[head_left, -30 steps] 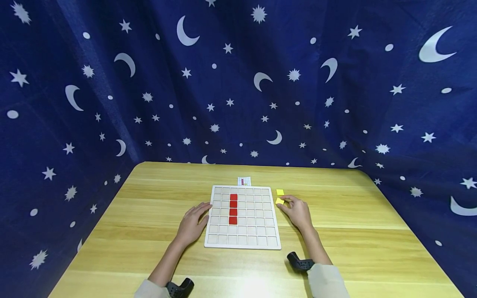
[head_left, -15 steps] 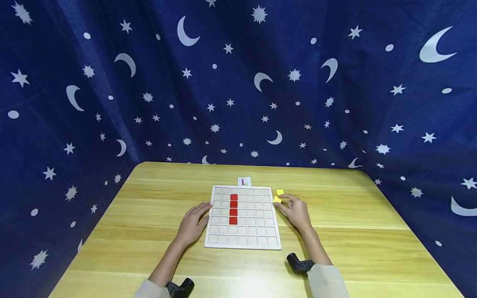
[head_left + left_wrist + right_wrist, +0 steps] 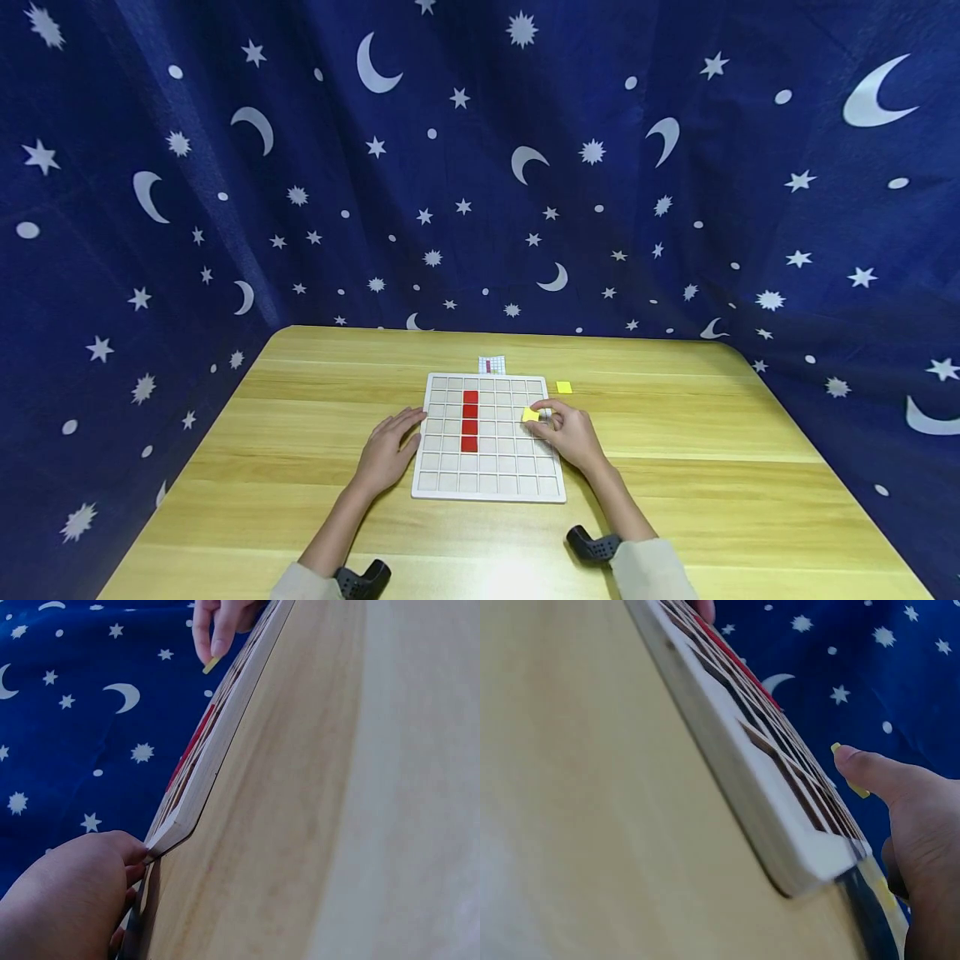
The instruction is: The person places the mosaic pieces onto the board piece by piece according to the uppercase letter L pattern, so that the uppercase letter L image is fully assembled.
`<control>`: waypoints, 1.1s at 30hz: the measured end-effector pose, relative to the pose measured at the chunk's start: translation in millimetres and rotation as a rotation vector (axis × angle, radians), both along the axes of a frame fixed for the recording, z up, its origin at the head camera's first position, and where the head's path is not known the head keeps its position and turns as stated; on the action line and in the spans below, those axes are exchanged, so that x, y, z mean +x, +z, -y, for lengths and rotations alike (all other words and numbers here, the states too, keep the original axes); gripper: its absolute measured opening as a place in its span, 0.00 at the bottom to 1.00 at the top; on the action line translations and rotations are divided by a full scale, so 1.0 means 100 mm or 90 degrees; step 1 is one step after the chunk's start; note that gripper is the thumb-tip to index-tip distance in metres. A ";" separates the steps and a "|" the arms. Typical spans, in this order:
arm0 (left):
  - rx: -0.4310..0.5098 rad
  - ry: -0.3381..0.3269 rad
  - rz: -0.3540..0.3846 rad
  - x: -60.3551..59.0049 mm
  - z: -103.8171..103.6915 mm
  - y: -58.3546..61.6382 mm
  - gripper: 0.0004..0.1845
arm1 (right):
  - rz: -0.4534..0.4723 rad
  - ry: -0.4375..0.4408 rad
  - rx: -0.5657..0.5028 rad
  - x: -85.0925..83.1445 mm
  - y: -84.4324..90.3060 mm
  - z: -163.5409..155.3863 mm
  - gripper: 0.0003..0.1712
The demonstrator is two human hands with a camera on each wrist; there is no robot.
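A white grid board (image 3: 487,492) lies flat on the wooden table (image 3: 675,500), with a column of several red tiles (image 3: 470,420) set in its cells. My right hand (image 3: 558,429) hovers over the board's right side and pinches a yellow tile (image 3: 530,414) between thumb and fingers; the tile (image 3: 847,772) also shows in the right wrist view. A second yellow tile (image 3: 564,387) lies on the table just right of the board's far corner. My left hand (image 3: 390,450) rests flat against the board's left edge (image 3: 176,825), fingers relaxed.
A small printed pattern card (image 3: 491,364) lies just beyond the board's far edge. Dark blue cloth with stars and moons (image 3: 480,167) surrounds the table on three sides. Black wrist mounts (image 3: 592,546) sit near the table's front edge.
My right hand lifted one yellow tile from the table beside the board and carried it left over the board's right columns. The left hand stayed put.
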State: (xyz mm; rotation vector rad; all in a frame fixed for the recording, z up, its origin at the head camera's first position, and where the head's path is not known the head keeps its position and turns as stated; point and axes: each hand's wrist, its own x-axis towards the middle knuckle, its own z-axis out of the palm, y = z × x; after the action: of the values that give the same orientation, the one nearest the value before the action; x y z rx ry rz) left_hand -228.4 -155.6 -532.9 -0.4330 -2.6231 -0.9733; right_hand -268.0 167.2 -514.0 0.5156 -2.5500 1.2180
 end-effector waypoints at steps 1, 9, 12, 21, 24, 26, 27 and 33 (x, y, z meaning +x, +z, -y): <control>0.000 -0.001 -0.001 0.00 0.00 0.00 0.19 | -0.001 0.006 -0.002 0.01 0.00 0.02 0.16; -0.004 0.001 0.000 0.00 0.00 0.00 0.19 | -0.009 0.045 0.003 0.06 0.03 0.16 0.15; -0.002 0.001 0.003 0.01 -0.01 0.02 0.19 | -0.010 0.055 0.002 0.08 0.03 0.21 0.14; -0.001 0.003 0.009 0.01 -0.01 0.03 0.19 | -0.026 0.083 0.013 0.14 0.04 0.38 0.14; -0.001 0.003 0.012 0.01 -0.01 0.03 0.19 | -0.013 0.088 0.019 0.17 0.03 0.43 0.15; -0.001 0.003 0.013 0.01 -0.01 0.03 0.19 | -0.002 0.089 0.023 0.18 0.03 0.46 0.15; -0.001 0.004 0.017 0.01 0.00 0.03 0.19 | 0.004 0.087 0.028 0.19 0.02 0.48 0.15; 0.000 0.007 0.034 0.00 0.00 0.02 0.18 | 0.020 0.085 0.055 0.22 0.03 0.53 0.16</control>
State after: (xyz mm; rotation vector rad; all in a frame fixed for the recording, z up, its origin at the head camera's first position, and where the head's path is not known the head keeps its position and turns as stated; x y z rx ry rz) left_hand -228.5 -155.7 -530.7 -0.3974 -2.6691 -0.9949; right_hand -246.0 114.5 -511.5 0.7005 -2.6418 1.1707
